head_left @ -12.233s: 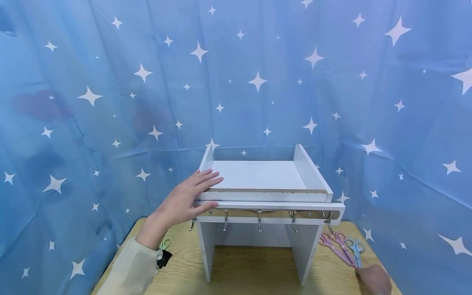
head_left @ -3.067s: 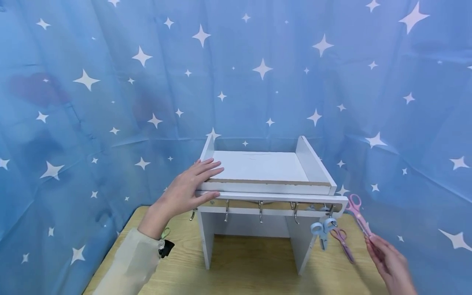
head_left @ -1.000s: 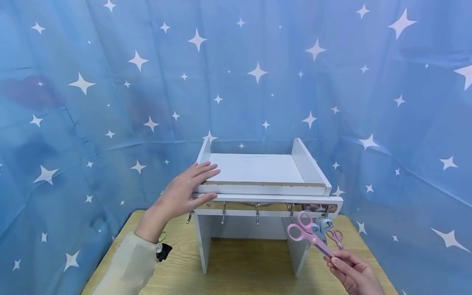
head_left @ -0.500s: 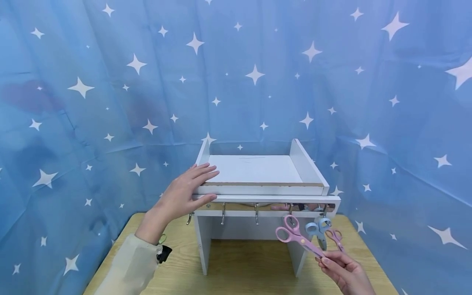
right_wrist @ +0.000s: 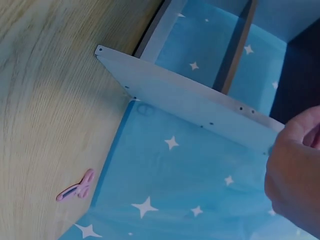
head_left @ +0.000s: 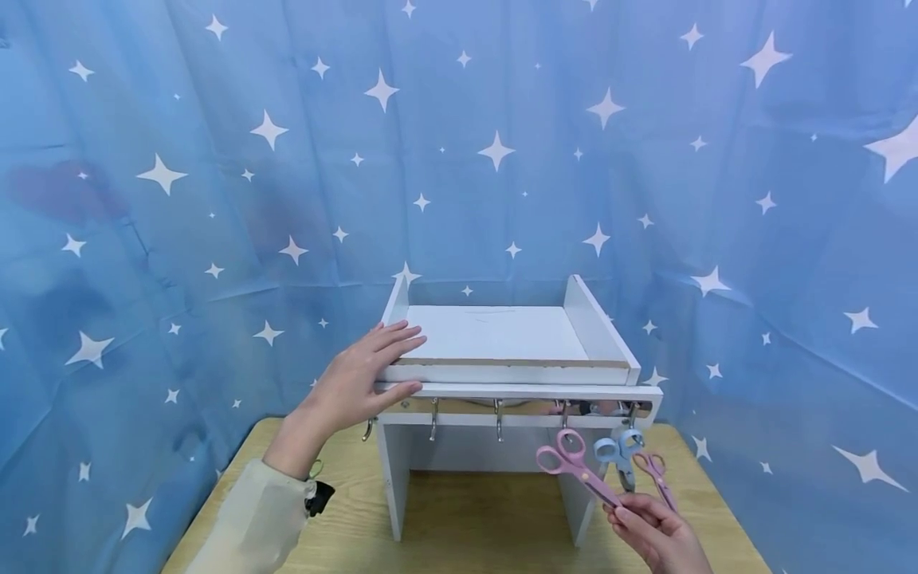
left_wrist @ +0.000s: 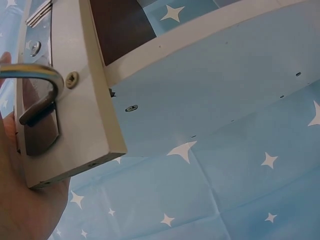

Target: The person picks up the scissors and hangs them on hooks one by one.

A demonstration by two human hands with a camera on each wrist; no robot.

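Observation:
Pink scissors [head_left: 572,462] are pinched by the blade end in my right hand [head_left: 660,532], handles up and to the left. Their upper finger loop overlaps the second hook [head_left: 565,414] from the right; whether it is on the hook I cannot tell. Blue scissors [head_left: 621,454] hang at the rightmost hook, handles up. My left hand [head_left: 358,381] rests on the left front corner of a white shelf unit [head_left: 516,375], fingers extended over the top and thumb along the front. In the right wrist view, the held scissors are hidden and my right hand [right_wrist: 297,170] shows partly.
A second pair of pink scissors [head_left: 658,478] lies on the wooden table [head_left: 337,518], right of the unit. Green scissors [head_left: 316,469] are mostly hidden behind my left wrist. Several metal hooks line the unit's front rail [head_left: 466,406]. A starry blue curtain [head_left: 459,199] surrounds the table.
Blue scissors went from the table to the rightmost hook. My right hand then brought the pink scissors from the right to the neighbouring hook, lowering slightly just now. My left hand stayed put.

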